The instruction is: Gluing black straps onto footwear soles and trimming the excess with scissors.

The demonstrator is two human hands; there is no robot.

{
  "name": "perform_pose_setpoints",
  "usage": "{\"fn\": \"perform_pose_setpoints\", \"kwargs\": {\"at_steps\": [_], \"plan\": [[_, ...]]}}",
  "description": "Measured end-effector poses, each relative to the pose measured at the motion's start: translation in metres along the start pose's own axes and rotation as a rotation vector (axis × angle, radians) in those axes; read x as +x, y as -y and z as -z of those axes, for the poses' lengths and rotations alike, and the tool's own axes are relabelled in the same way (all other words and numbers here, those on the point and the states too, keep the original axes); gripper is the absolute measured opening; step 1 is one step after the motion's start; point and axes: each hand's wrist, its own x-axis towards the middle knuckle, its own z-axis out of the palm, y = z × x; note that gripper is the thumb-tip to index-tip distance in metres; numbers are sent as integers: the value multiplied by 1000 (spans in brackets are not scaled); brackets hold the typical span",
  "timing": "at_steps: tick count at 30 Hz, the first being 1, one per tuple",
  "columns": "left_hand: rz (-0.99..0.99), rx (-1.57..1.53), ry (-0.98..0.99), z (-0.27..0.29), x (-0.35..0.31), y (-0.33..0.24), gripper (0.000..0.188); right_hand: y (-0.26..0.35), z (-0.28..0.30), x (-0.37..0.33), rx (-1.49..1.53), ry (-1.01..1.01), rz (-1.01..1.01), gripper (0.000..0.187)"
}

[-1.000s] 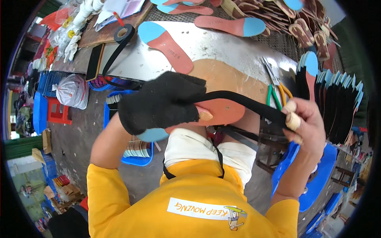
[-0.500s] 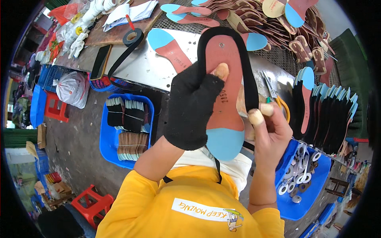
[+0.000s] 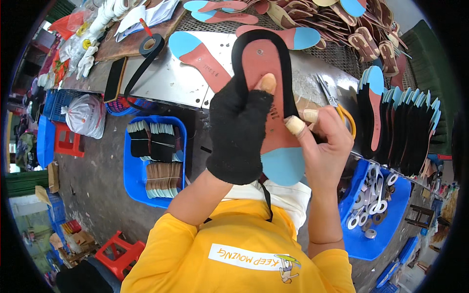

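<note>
My left hand (image 3: 238,134), in a black fingerless glove, grips a shoe insole (image 3: 264,54) upright in front of me, thumb pressed on its face. The insole is brownish pink with a light blue end toward me. A black fabric strip (image 3: 238,53) runs around its far end and down both sides. Bare, with pale covers on the thumb and a finger, my right hand (image 3: 326,149) pinches the strip against the insole's right edge. How far the strip reaches below the fingers is hidden.
On the metal table (image 3: 168,73) lie loose insoles (image 3: 207,63), a black tape roll (image 3: 150,45) and scissors (image 3: 337,103). Black-edged insoles (image 3: 398,132) stand in a row at right. Blue bins hold bundled insoles (image 3: 163,178) and tape rings (image 3: 364,219). A red stool (image 3: 119,251) stands lower left.
My right thumb and finger have moved up and left along the strip, from beside the insole to its edge. The strip's right side now lies closer against the insole.
</note>
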Motion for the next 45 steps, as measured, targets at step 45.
{"fn": "perform_pose_setpoints", "kwargs": {"at_steps": [45], "plan": [[408, 88, 436, 57, 34, 2, 27, -73, 31, 13, 1408, 337, -384, 65]]}}
